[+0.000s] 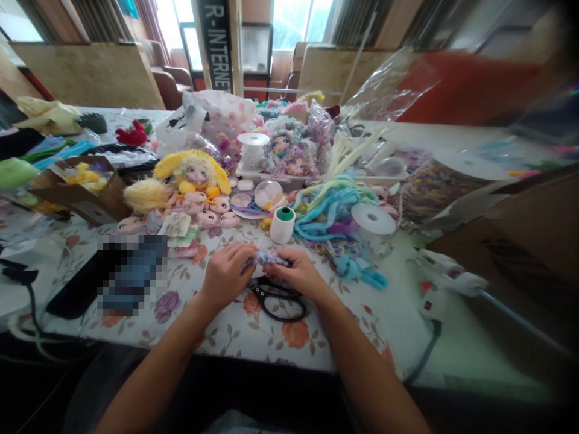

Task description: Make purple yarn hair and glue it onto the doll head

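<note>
Between my two hands is a small piece of fluffy pale purple-blue yarn. My left hand has its fingers closed on the yarn's left end. My right hand pinches the other end, thumb toward me. Just below them, black-handled scissors lie on the flowered tablecloth, their blades partly hidden under my hands. A white cone of thread with a green top stands right beyond my fingers. Blue and teal fuzzy strips are heaped to its right.
Doll face pieces and a yellow-eared doll lie left of the cone. A white spool sits right. A glue gun with its cord lies near a cardboard box. A dark phone-like object lies left.
</note>
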The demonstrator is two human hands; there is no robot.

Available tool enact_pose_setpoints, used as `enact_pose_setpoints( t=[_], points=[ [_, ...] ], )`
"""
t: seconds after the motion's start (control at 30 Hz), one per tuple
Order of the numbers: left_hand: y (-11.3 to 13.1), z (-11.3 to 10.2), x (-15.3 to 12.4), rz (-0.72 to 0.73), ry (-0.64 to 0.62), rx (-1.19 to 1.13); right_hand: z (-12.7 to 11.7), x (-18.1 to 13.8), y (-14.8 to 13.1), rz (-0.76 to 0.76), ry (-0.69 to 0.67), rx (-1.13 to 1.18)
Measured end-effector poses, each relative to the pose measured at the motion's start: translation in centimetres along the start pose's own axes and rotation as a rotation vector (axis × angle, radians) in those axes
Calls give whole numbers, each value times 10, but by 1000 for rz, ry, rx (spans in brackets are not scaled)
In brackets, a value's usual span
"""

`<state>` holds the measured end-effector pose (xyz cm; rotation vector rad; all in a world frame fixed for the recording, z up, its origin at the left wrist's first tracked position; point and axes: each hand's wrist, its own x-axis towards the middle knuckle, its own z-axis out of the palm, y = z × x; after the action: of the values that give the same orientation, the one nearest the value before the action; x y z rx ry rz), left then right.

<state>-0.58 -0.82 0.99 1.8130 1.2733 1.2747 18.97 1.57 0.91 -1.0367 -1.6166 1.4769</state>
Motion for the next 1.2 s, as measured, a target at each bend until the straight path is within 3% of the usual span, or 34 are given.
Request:
enact_pose_setpoints(
  t=[0.2,0.3,0.37,0.47,0.53,0.6,0.7,0.83,1.0,1.2],
  points=[
    [-5,2,-9,-8,58,-35,4,-6,-3,55,-176,250],
    [1,1,-9,-17,27,-46,5,-7,-1,91,-204,368],
    [4,-2,-5,-102,-76,-160,2,-6,-1,89,-172,368],
    [2,-8,2,-328,-337,-556,-3,-5,-3,67,-126,314],
    [0,-13,5,-467,-440,-766,-5,-4,-6,58,-143,279],
    [-1,-16,6,-546,-503,-851,-6,-5,-8,52,-199,229],
    [-2,-18,5,-548,-588,-840,-6,-5,-8,32,-233,105],
    [-3,-18,4,-449,-482,-676,-6,-4,-5,-23,-117,21],
    [5,-18,2,-268,-332,-192,-3,-3,-4,-60,-58,-18],
    [17,-15,1,-196,-259,-140,5,-3,2,212,-152,426]
  ],
)
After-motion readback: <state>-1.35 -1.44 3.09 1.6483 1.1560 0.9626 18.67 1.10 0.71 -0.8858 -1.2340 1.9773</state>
